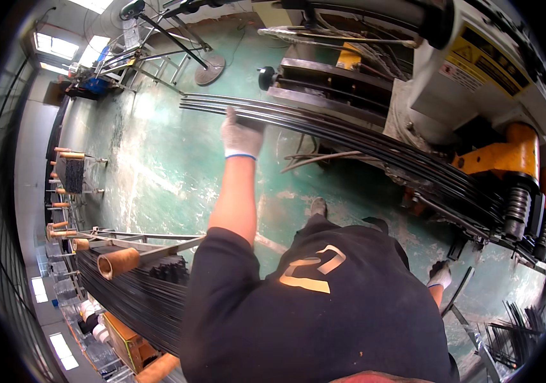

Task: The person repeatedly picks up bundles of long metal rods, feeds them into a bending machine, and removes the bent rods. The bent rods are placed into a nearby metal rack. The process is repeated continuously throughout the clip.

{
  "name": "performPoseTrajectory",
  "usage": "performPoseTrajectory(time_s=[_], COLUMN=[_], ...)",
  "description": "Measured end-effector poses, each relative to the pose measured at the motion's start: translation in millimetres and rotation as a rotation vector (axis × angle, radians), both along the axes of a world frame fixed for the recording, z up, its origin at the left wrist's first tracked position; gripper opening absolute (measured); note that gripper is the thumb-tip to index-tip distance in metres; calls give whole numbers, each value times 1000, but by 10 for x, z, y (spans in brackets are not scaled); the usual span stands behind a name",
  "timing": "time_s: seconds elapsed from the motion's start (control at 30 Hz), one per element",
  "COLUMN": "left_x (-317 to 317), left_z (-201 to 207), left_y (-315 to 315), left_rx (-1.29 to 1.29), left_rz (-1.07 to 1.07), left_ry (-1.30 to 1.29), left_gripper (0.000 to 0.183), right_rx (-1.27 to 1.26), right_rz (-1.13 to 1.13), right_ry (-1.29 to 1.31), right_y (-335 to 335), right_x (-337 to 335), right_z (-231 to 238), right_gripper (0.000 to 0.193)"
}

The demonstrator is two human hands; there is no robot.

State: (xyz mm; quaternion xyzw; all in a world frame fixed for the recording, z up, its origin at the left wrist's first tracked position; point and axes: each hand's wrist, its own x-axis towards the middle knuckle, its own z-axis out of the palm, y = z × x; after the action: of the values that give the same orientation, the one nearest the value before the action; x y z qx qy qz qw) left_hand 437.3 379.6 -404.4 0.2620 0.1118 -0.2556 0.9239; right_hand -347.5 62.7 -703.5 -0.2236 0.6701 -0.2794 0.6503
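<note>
1. The long black rods [349,129] lie side by side along the near edge of the machine [324,96]. Their left ends stick out past its left corner, over the floor; the other ends run toward the machine's right end.
2. Of the person's hands, the left hand [242,137], in a pale glove with a blue cuff, is at the rods, a little in from their left ends. Its thumb lies across the nearest ones; the fingers are blurred or hidden, so I cannot tell how tightly it is closed.
3. The right hand [440,276], gloved too, is low beside the body, below the machine's near edge. Its dark fingertips are small and unclear; I cannot tell how far open it is or whether it holds anything.
4. An orange bracket [509,153] with a coil spring [516,207] stands at the machine's right end.
5. Grey cables [324,157] protrude below the near edge.
6. A stand's round base [210,70] rests on the green floor [152,159], beyond the rods' left ends.
7. Behind the left elbow, a rack carries black strips [132,290], with a cardboard tube [118,263] near them.
8. More thin black pieces [515,332] stand at far lower right.
</note>
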Motion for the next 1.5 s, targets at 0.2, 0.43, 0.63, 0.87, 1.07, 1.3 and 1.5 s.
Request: performPoseTrajectory(time_s=[0.2,0.43,0.63,0.87,1.07,1.3,1.5], left_x=[1620,2092,2036,2332,2400,2243,2132], left_z=[-88,-152,-89,-272,-368,-225,-108], left_y=[1168,1372,1308,1536,1406,1557,1613], left_rx=[268,371,473,598,444,404,321], left_rz=[209,170,172,10,-15,-125,-304], left_ry=[-32,-198,-243,-416,-282,-372,-322], left_gripper=[47,32,32,13,19,35,42], right_rx=[242,283,168,28,-145,-137,-50], right_rz=[-30,21,88,204,178,4,66], right_ry=[123,164,209,267,491,441,498], right_y=[1056,1425,1242,1268,1423,1690,1799], right_x=[761,1127,1293,1385,1794,1776,1535], right_z=[67,217,365,388,834,1217,1024], right_gripper=[25,32,20,17,29,33,36])
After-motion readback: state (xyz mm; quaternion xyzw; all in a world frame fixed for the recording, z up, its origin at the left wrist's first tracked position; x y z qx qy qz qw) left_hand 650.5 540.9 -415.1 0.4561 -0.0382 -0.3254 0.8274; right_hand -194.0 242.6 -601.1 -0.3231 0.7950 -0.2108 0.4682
